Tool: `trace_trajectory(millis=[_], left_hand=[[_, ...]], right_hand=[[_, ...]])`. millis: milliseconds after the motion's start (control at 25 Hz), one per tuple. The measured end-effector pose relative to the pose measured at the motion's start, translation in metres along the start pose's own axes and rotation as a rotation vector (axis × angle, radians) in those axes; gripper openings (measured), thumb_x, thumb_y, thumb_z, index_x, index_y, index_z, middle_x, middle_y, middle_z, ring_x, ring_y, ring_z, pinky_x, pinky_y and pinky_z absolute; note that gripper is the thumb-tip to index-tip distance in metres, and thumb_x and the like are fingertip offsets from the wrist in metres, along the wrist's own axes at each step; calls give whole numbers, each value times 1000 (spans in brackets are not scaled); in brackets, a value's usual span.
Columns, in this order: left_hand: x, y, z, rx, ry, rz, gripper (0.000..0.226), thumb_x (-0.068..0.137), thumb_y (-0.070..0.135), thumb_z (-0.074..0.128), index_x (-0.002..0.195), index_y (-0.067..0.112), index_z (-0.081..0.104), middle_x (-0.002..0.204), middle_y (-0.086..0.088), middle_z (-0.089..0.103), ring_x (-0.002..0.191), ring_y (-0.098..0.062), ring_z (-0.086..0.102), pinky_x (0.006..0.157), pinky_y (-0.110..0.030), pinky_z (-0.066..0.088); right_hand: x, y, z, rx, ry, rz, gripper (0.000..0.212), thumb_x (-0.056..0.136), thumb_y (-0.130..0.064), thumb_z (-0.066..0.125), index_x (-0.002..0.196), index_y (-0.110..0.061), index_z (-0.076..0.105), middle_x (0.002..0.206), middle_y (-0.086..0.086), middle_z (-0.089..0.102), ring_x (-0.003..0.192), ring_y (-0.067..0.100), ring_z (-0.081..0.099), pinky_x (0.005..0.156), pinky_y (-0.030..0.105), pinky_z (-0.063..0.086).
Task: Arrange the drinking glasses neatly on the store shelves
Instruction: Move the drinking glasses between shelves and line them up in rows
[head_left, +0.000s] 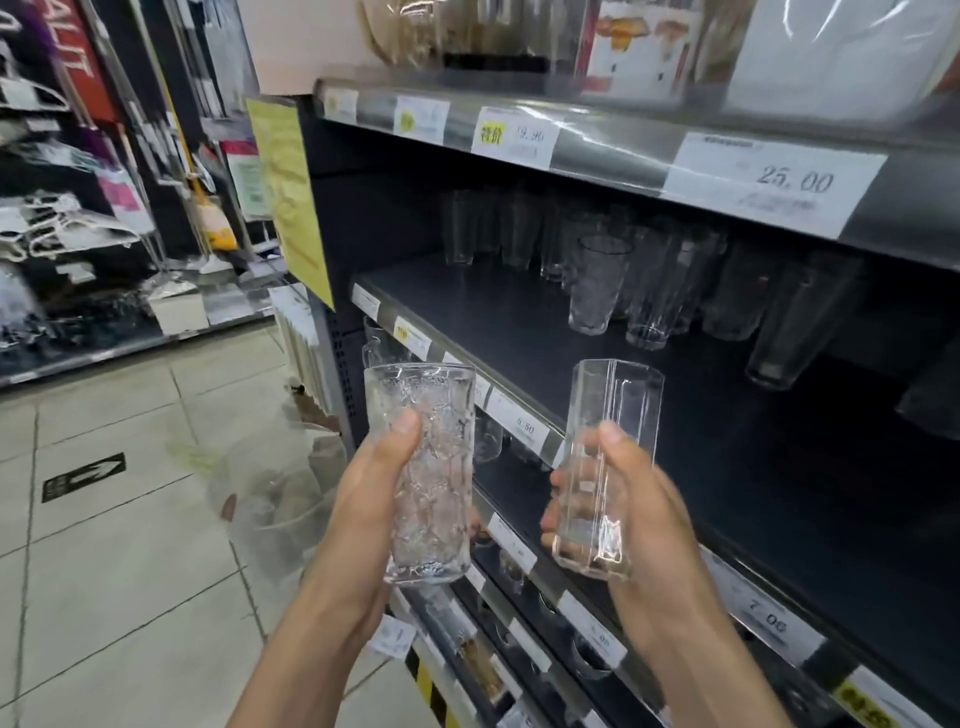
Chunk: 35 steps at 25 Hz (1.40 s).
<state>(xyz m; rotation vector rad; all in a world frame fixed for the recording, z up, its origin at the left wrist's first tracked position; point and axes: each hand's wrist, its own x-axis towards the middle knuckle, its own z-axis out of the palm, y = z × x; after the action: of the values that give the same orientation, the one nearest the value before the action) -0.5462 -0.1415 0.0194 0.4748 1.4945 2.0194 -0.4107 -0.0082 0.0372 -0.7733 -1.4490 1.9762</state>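
Fingers (406, 427) of the left hand (363, 499) wrap a textured glass (418, 387); the right hand (641, 519) grips a faceted glass (615, 400), both upright before the dark shelf (509, 312).

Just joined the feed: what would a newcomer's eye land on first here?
Two clear glasses are held up in front of the shelves: a textured glass in the left hand and a faceted glass in the right hand. Behind them, more glasses stand toward the back of the dark middle shelf, under a price tag reading 25.00.
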Motion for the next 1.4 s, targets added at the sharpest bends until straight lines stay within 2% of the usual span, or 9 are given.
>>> trace_trajectory(millis=[200, 400, 560, 640, 880, 1000, 1080, 1200, 1400], left_hand=[[84, 2, -17, 19, -94, -37, 94, 59, 86, 69, 134, 30, 60, 141, -8, 59, 135, -40, 48, 111, -64, 34], [181, 13, -19, 61, -144, -49, 97, 57, 84, 71, 134, 26, 59, 137, -9, 62, 130, -38, 54, 108, -62, 40], [245, 18, -23, 75, -198, -58, 103, 62, 84, 68, 141, 20, 51, 146, -13, 52, 136, -42, 46, 110, -65, 34], [268, 21, -25, 103, -225, -28, 100, 65, 83, 66, 138, 17, 54, 141, -14, 57, 130, -41, 52, 109, -63, 38], [345, 34, -38, 159, -330, -8, 93, 67, 88, 60, 131, 21, 61, 132, -13, 63, 124, -42, 57, 105, -66, 41], [381, 43, -43, 164, -422, -7, 79, 75, 76, 62, 125, 15, 64, 108, -7, 74, 94, -27, 72, 79, -44, 59], [404, 50, -46, 182, -514, 5, 69, 82, 67, 62, 123, 12, 64, 96, -2, 76, 81, -19, 74, 65, -30, 57], [435, 58, -55, 220, -595, 12, 72, 75, 69, 63, 126, 19, 64, 104, -1, 76, 97, -25, 73, 75, -33, 58], [486, 60, -66, 290, -713, 81, 76, 67, 77, 68, 129, 34, 59, 121, -2, 71, 112, -29, 67, 101, -56, 50]], right_hand=[[69, 9, 28, -19, 58, -53, 45, 74, -53, 63, 109, -26, 66, 89, 1, 75, 70, 24, 71, 68, 44, 59], [142, 6, 50, -62, 148, -55, 45, 65, -58, 60, 104, -36, 65, 87, -4, 76, 76, 20, 74, 60, 35, 59], [188, 1, 65, -152, 246, -101, 52, 63, -71, 55, 104, -40, 66, 102, -13, 73, 86, -3, 68, 70, 28, 55], [203, 0, 69, -149, 286, -127, 50, 68, -65, 59, 108, -36, 66, 101, -18, 72, 81, -17, 62, 70, 22, 53], [249, 3, 94, -170, 400, -189, 37, 78, -39, 75, 112, -33, 61, 92, -27, 70, 87, -15, 64, 71, 11, 47], [273, 10, 108, -211, 486, -215, 44, 79, -32, 79, 117, -30, 58, 105, -14, 71, 95, -3, 67, 83, 18, 50], [289, 16, 121, -222, 541, -225, 47, 77, -30, 81, 117, -30, 57, 111, -11, 69, 105, 5, 65, 88, 25, 50], [311, 19, 143, -262, 609, -266, 43, 79, -25, 81, 113, -29, 55, 113, -11, 66, 109, 7, 61, 86, 24, 50], [342, 24, 167, -341, 721, -293, 54, 81, -27, 80, 125, -24, 49, 117, -15, 58, 113, 4, 56, 92, 27, 50]])
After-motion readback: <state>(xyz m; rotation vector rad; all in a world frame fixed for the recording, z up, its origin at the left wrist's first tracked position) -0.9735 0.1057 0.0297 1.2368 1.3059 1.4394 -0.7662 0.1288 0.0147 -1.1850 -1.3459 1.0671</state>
